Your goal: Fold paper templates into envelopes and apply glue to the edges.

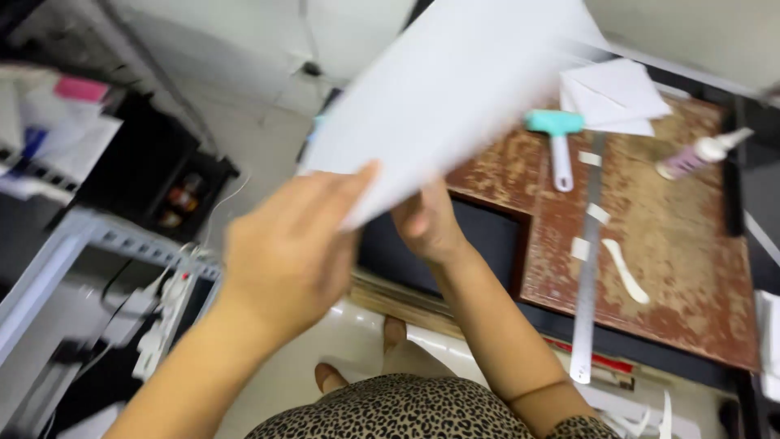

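Observation:
Both my hands hold up one large white sheet [443, 93], blurred by motion, above the edge of a worn red-brown work surface [674, 244]. My left hand [284, 252] grips the sheet's lower left corner with the thumb on top. My right hand [426, 221] pinches its lower edge from beneath. The sheet hides the left part of the surface.
On the surface lie a long metal ruler [588, 268], a teal-headed roller tool [557, 142], folded white paper [613, 96], a small glue bottle [700, 154] and white strips [627, 272]. At the left stand a metal shelf [97, 236] and a power strip [166, 313].

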